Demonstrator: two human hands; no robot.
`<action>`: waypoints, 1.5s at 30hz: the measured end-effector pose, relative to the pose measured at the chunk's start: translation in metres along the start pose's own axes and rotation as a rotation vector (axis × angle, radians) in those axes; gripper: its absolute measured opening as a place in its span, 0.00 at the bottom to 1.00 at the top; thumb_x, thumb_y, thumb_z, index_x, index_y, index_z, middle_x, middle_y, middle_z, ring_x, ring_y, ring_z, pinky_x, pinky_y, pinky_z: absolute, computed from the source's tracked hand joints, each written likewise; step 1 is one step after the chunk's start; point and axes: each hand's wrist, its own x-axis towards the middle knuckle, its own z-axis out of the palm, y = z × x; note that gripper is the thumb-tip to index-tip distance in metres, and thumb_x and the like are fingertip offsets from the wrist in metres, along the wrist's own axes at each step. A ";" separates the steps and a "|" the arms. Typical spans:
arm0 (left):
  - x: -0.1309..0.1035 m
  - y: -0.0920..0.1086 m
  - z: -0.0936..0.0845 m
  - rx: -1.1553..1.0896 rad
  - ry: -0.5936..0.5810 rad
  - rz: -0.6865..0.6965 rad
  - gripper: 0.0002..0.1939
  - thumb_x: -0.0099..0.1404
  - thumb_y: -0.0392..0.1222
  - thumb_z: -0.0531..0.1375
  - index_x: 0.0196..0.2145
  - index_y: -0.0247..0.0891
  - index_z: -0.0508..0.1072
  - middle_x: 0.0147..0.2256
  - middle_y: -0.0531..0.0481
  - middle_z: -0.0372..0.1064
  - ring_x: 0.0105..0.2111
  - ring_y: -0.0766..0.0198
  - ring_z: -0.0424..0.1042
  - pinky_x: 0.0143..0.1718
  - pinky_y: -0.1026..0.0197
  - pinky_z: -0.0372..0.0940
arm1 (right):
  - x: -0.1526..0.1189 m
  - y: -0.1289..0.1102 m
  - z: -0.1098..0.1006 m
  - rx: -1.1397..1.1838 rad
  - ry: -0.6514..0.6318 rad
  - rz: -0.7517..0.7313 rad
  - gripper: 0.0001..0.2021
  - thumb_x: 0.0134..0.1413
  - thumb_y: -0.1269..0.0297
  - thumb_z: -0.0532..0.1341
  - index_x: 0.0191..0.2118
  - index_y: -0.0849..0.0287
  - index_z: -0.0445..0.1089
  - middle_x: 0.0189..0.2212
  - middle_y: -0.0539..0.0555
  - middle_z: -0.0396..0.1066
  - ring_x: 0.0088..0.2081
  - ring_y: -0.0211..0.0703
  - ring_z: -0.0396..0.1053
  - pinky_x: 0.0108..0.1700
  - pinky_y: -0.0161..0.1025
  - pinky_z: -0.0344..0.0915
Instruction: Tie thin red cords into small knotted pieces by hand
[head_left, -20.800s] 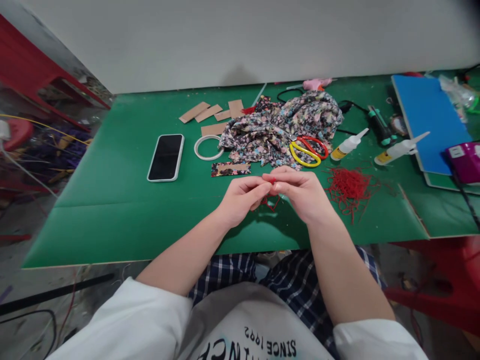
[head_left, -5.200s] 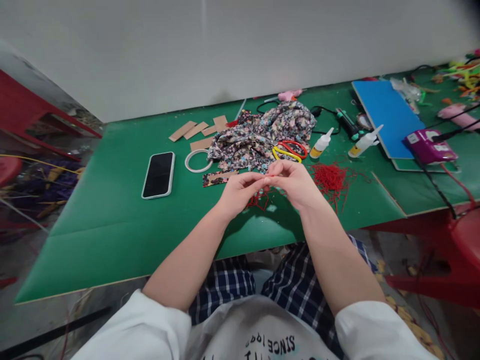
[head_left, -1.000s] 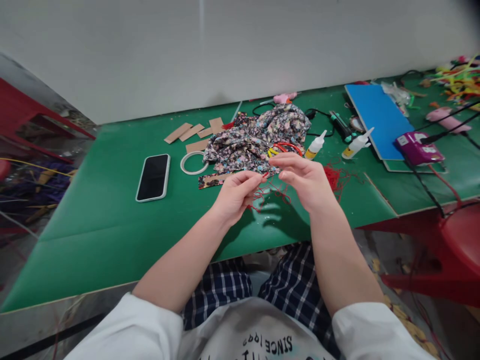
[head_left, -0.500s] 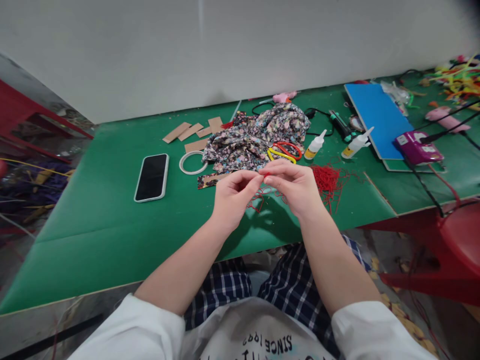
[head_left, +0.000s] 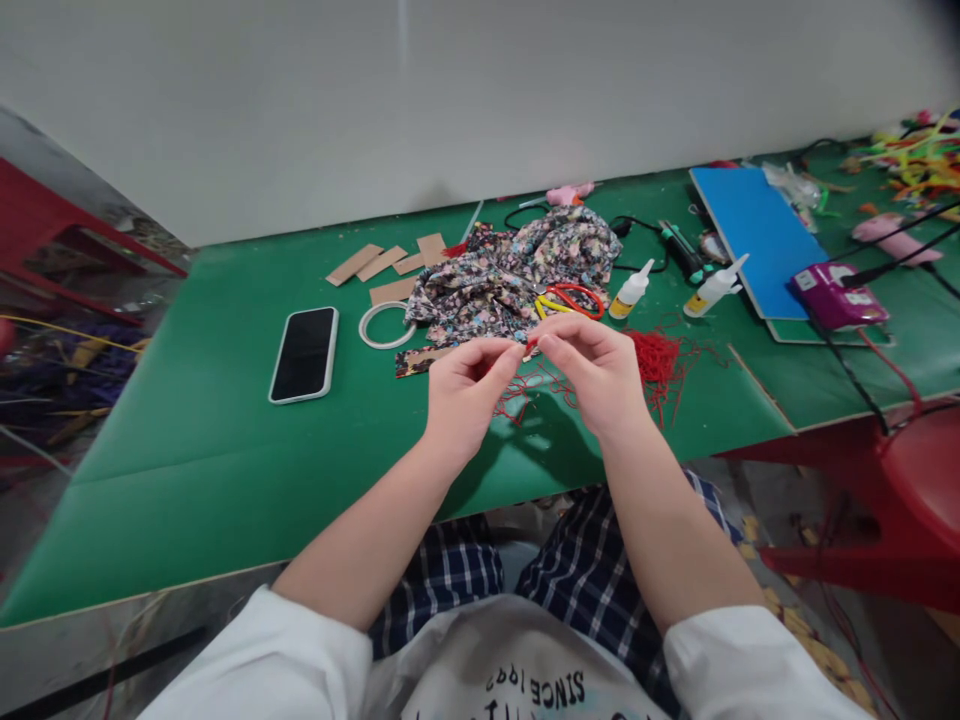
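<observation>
My left hand (head_left: 466, 395) and my right hand (head_left: 592, 370) meet above the green table, thumbs and fingertips pinched close together. Between them is a small piece of red cord (head_left: 532, 345), mostly hidden by the fingers. Loose red cords (head_left: 517, 400) lie on the table below. To the right of my right hand sits a heap of red cord pieces (head_left: 654, 358). Just beyond the fingertips, scissors with red and yellow handles (head_left: 576, 300) rest against a crumpled floral cloth (head_left: 517, 270).
A phone (head_left: 304, 355) and a roll of tape (head_left: 384, 326) lie to the left, with cardboard pieces (head_left: 382, 262) behind. Two glue bottles (head_left: 630, 292) stand right of the scissors. Farther right are a blue board (head_left: 757, 240) and a purple power box (head_left: 838, 295).
My right hand has shifted slightly up and right, and its fingertips have turned a little. A bit more of the red piece shows between the hands. Everything on the table stays put.
</observation>
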 end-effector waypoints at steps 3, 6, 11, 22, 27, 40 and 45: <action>0.000 0.000 0.001 -0.018 0.012 -0.010 0.08 0.53 0.46 0.66 0.27 0.38 0.77 0.21 0.55 0.68 0.19 0.75 0.60 0.22 0.70 0.59 | 0.000 0.001 0.000 -0.030 0.001 0.008 0.04 0.50 0.62 0.64 0.29 0.55 0.73 0.29 0.48 0.73 0.34 0.36 0.69 0.39 0.37 0.67; 0.000 0.000 0.001 -0.065 0.043 -0.034 0.08 0.53 0.45 0.67 0.27 0.39 0.77 0.22 0.55 0.69 0.20 0.74 0.62 0.24 0.70 0.61 | 0.000 0.002 -0.001 -0.045 0.006 0.012 0.04 0.50 0.62 0.64 0.29 0.56 0.73 0.29 0.48 0.72 0.34 0.36 0.69 0.39 0.37 0.67; 0.001 0.000 0.002 -0.071 0.077 -0.036 0.08 0.52 0.45 0.67 0.27 0.39 0.77 0.21 0.55 0.69 0.19 0.74 0.61 0.23 0.69 0.59 | -0.001 -0.001 -0.002 -0.092 -0.013 0.006 0.04 0.51 0.63 0.63 0.28 0.56 0.72 0.29 0.48 0.71 0.34 0.37 0.69 0.42 0.39 0.66; -0.001 -0.001 0.000 0.260 0.065 0.170 0.09 0.55 0.46 0.64 0.27 0.37 0.77 0.20 0.54 0.66 0.21 0.72 0.60 0.22 0.69 0.56 | -0.001 -0.007 -0.001 -0.074 -0.043 0.101 0.03 0.49 0.64 0.64 0.31 0.55 0.74 0.30 0.49 0.74 0.35 0.38 0.71 0.42 0.40 0.68; -0.002 -0.001 0.000 0.267 0.059 0.171 0.09 0.56 0.45 0.64 0.27 0.37 0.77 0.21 0.54 0.66 0.22 0.71 0.61 0.23 0.69 0.57 | -0.001 -0.006 0.000 -0.053 -0.035 0.092 0.02 0.48 0.65 0.64 0.30 0.56 0.73 0.29 0.48 0.74 0.34 0.37 0.71 0.40 0.39 0.68; -0.003 -0.002 0.002 0.186 0.029 0.094 0.09 0.55 0.46 0.65 0.28 0.37 0.77 0.22 0.53 0.69 0.21 0.72 0.61 0.22 0.69 0.57 | -0.001 -0.001 0.001 -0.044 0.006 0.085 0.02 0.49 0.64 0.63 0.29 0.55 0.71 0.28 0.47 0.72 0.31 0.35 0.68 0.36 0.37 0.67; -0.002 -0.002 0.003 0.131 0.038 0.068 0.09 0.54 0.45 0.66 0.28 0.38 0.78 0.22 0.53 0.70 0.20 0.73 0.61 0.21 0.70 0.57 | -0.001 -0.002 0.002 -0.022 0.027 0.093 0.01 0.48 0.66 0.63 0.28 0.56 0.70 0.27 0.47 0.71 0.30 0.35 0.69 0.36 0.36 0.68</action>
